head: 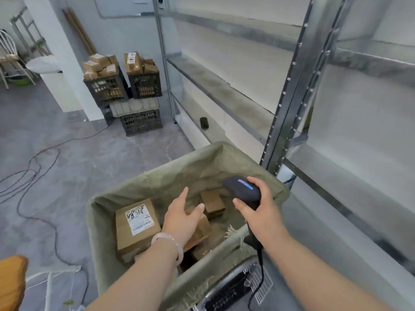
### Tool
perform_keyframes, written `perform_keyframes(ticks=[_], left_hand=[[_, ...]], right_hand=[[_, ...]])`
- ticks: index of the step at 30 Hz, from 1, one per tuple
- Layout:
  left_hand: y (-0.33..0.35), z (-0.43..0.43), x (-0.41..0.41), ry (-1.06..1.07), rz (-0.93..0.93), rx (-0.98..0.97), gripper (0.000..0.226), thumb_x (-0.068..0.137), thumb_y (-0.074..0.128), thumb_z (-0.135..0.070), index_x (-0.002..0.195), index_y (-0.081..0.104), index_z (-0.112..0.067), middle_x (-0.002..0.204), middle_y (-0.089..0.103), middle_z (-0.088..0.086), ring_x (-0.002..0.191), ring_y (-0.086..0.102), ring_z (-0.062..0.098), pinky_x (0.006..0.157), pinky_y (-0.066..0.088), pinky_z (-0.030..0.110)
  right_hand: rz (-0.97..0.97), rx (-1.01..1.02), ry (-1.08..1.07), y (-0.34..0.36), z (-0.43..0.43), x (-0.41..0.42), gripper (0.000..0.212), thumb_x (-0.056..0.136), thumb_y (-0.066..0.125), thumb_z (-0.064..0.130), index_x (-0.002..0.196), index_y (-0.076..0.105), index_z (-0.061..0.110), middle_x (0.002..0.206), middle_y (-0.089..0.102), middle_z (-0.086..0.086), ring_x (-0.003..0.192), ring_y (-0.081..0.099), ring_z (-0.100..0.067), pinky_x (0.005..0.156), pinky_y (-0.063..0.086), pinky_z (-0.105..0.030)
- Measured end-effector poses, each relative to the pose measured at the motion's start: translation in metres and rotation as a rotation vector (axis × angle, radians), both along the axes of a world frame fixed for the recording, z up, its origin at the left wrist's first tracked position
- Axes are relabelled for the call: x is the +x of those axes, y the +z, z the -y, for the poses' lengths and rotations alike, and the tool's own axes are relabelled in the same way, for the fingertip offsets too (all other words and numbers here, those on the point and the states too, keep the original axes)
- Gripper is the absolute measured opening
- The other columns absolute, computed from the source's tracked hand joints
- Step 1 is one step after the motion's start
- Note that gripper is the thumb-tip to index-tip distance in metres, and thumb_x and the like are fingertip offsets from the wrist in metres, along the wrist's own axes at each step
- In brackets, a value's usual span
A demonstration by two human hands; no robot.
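A cart lined with a green woven sack (157,182) stands in front of me and holds several brown cardboard parcels. The largest parcel (134,227) lies at the left with a white label facing up. My left hand (183,217) reaches into the sack with fingers straight, hovering over a smaller parcel (205,225). Another small box (212,202) lies farther back. My right hand (260,209) grips a black barcode scanner (243,189) with a lit blue strip, held over the sack's right side. Its cable (258,286) hangs down.
Metal shelving (292,90) with bare shelves runs along the right. Black crates (122,86) heaped with parcels are stacked at the far wall. A small black object (204,122) sits on the lowest shelf. Cables (33,173) snake across the grey floor at left.
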State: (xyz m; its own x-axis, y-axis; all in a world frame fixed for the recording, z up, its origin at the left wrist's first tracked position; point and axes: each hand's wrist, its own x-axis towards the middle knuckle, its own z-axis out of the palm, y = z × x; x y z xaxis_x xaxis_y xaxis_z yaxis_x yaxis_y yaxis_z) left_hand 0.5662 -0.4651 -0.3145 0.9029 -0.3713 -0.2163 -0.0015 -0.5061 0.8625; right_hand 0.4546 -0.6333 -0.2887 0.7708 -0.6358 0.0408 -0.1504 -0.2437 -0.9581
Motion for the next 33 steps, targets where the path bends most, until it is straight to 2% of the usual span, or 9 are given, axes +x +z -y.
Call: perform_keyframes(ticks=[4,7,9,11,13,20,25,30,33], left_hand=[[0.022,0.058,-0.013,-0.289,0.241,0.005,0.071,0.094,0.066,-0.036,0.155,0.032,-0.029,0.155,0.041,-0.003,0.145,0.032,0.013,0.114,0.021,0.02],[0.041,0.101,-0.043,-0.478,0.386,0.011,0.071,0.093,0.064,-0.041,0.155,0.031,-0.031,0.155,0.041,-0.003,0.145,0.032,0.014,0.119,0.026,0.029],[0.056,0.128,-0.072,-0.596,0.467,0.008,0.071,0.094,0.061,-0.045,0.156,0.028,-0.035,0.158,0.036,-0.004,0.147,0.028,0.017,0.121,0.024,0.036],[0.072,0.15,-0.108,-0.699,0.531,-0.004,0.071,0.095,0.058,-0.048,0.156,0.023,-0.038,0.162,0.029,-0.005,0.149,0.023,0.017,0.122,0.02,0.035],[0.085,0.167,-0.148,-0.779,0.596,-0.034,0.07,0.096,0.056,-0.05,0.157,0.023,-0.037,0.163,0.026,-0.006,0.15,0.022,0.015,0.122,0.017,0.032],[0.102,0.205,-0.32,-1.012,0.632,-0.148,0.07,0.096,0.056,-0.051,0.156,0.023,-0.038,0.163,0.027,-0.003,0.149,0.025,0.016,0.121,0.022,0.03],[0.117,0.222,-0.463,-1.167,0.71,-0.192,0.069,0.097,0.053,-0.052,0.157,0.021,-0.039,0.164,0.026,-0.003,0.149,0.024,0.018,0.121,0.024,0.034],[0.131,0.223,-0.589,-1.259,0.734,-0.262,0.063,0.096,0.053,-0.05,0.154,0.03,-0.037,0.15,0.041,-0.005,0.136,0.04,0.021,0.108,0.039,0.036],[0.14,0.218,-0.646,-1.35,0.755,-0.275,0.065,0.097,0.051,-0.052,0.155,0.026,-0.038,0.154,0.036,-0.004,0.142,0.034,0.021,0.112,0.036,0.036]], right_hand=[[0.086,-0.042,-0.156,0.024,0.017,-0.04,0.058,0.08,0.08,0.016,0.121,0.049,0.044,0.118,0.059,0.019,0.104,0.058,0.009,0.085,0.042,-0.005],[0.129,-0.111,-0.313,0.043,0.033,-0.086,0.059,0.08,0.079,0.014,0.119,0.049,0.045,0.115,0.06,0.024,0.102,0.059,0.01,0.085,0.043,-0.005],[0.157,-0.155,-0.411,0.052,0.042,-0.121,0.059,0.081,0.078,0.012,0.12,0.048,0.045,0.119,0.059,0.022,0.106,0.06,0.003,0.091,0.047,-0.013],[0.185,-0.16,-0.492,0.06,0.049,-0.159,0.059,0.083,0.076,0.01,0.118,0.047,0.047,0.12,0.059,0.021,0.107,0.061,-0.002,0.094,0.048,-0.018],[0.215,-0.174,-0.57,0.069,0.051,-0.201,0.057,0.083,0.075,0.01,0.12,0.048,0.044,0.119,0.059,0.023,0.108,0.06,0.0,0.092,0.047,-0.015],[0.283,-0.262,-0.819,0.092,0.042,-0.382,0.051,0.085,0.072,0.006,0.124,0.051,0.033,0.12,0.058,0.021,0.105,0.056,0.01,0.081,0.042,-0.003],[0.257,-0.315,-0.984,0.102,0.029,-0.522,0.054,0.086,0.072,0.009,0.127,0.048,0.034,0.116,0.055,0.025,0.098,0.057,0.012,0.074,0.044,-0.004],[0.239,-0.365,-1.111,0.109,0.011,-0.635,0.052,0.085,0.073,0.011,0.123,0.048,0.037,0.116,0.058,0.021,0.099,0.057,0.008,0.075,0.044,-0.005],[0.248,-0.371,-1.195,0.117,0.001,-0.687,0.053,0.086,0.073,0.012,0.116,0.047,0.047,0.115,0.06,0.02,0.097,0.06,0.003,0.074,0.046,-0.009]])
